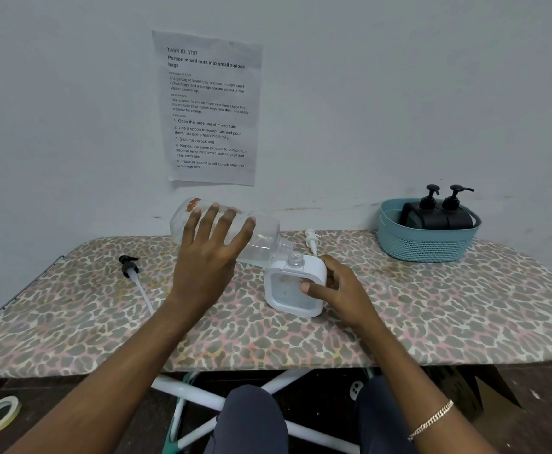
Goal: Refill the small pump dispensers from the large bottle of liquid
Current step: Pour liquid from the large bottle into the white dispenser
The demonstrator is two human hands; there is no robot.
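Left hand (209,257) is gripping the large bottle (261,244) across its body, fingers spread over the top, thumb hidden underneath. The bottle is hanging almost level above the tabletop (104,322), its open mouth pointing at the neck of the white dispenser (295,290).

Right hand (336,286) is holding that dispenser, thumb on the front window and fingers round the side. It is standing on the tabletop, neck uncapped.

Handling, as judged: the bottle is clear thin plastic, likely light and somewhat squeezable, and slick if wetted. A mid-body hold suits the tilt. The dispenser looks like stiff, smooth plastic and tippy, so bracing it is sensible.

Contents: a little clear liquid is pooling along the bottle's lower side near the shoulder. I cannot tell the dispenser's fill level through the window.

The white pump (312,240) is lying just behind the dispenser, and the black pump (129,267) with its tube is lying well to the left. Two black dispensers (438,217), pumps on, are sitting in the basket (425,247).
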